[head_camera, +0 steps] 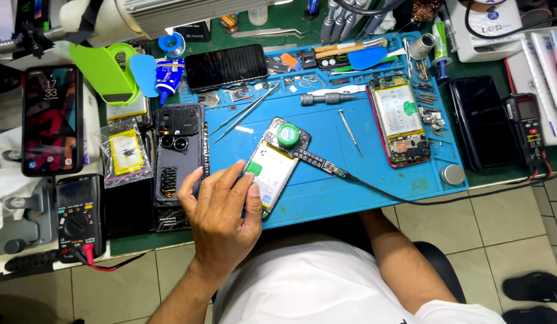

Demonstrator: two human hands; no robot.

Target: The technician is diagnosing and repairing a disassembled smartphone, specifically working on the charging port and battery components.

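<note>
My left hand [221, 210] lies on the near end of an opened phone [272, 168] on the blue work mat [362, 180], fingers pressed on its white battery and thumb by the phone's left edge. A round green cap [288, 134] sits on the phone's far end. A thin black strip board [314, 161] runs from the phone to a black cable [410, 195]. My right forearm [398, 252] goes under the table edge, and that hand is hidden.
A dark phone frame with camera holes [179, 150] lies left of my hand. Tweezers [245, 114], a screwdriver [329, 98], a second opened phone [400, 120], a black phone [481, 123] and a small round tin [452, 174] lie around. Multimeters [77, 216] [527, 129] flank the mat.
</note>
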